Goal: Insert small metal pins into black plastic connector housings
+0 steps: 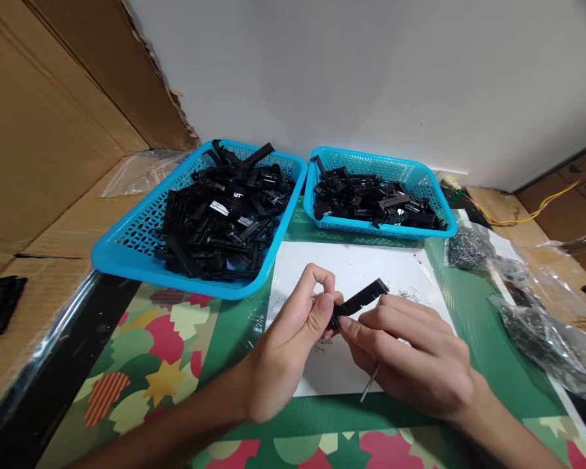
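Over a white sheet (317, 374), my left hand (297, 332) pinches one end of a black plastic part (364, 298) between thumb and fingers. The part's long arm slants up to the right. My right hand (410, 345) is closed, its thumb and fingertip pressed to the same part near the left thumb. Beneath the right palm a thin, pale metal rod (370, 383) sticks out; its other end is hidden by the hand. Tiny thin wire pieces (405, 295) lie on the sheet beyond the right hand, and a few more are below the left fingers.
Two blue baskets, a larger one (215, 286) at left and a smaller one (381, 229) at right, hold heaps of black plastic parts. Plastic bags (537, 332) of small metal pieces lie at right. One black part (2, 306) rests far left. A wall (351, 71) stands behind.
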`<state>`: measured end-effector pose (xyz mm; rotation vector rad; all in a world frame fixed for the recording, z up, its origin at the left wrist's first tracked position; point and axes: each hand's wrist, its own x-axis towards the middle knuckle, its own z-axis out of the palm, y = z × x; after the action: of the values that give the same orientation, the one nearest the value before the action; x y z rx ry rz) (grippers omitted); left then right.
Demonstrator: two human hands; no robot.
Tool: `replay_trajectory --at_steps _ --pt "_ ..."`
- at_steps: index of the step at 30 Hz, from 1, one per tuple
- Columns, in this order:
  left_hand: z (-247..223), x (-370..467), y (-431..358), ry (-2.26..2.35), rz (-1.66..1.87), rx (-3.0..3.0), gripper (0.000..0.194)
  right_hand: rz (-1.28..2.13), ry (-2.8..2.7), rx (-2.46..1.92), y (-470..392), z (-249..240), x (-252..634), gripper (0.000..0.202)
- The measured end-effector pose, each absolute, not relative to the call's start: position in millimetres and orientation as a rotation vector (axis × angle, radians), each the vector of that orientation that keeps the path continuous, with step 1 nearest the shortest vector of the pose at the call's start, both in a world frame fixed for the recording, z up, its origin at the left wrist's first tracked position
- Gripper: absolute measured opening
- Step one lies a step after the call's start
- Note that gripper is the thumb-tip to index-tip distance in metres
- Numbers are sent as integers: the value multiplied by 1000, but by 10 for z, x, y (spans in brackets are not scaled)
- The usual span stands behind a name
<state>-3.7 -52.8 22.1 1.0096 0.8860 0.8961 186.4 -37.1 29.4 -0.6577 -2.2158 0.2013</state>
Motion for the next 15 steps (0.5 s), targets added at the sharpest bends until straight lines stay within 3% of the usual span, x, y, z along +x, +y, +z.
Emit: replay_trajectory --at_steps 9,15 --pt "266 -26 -597 890 873 1019 30 140 -2404 -688 -471 495 1960 26" --pt "280 -31 -585 820 879 1006 27 163 -2255 -697 -493 412 1891 18"
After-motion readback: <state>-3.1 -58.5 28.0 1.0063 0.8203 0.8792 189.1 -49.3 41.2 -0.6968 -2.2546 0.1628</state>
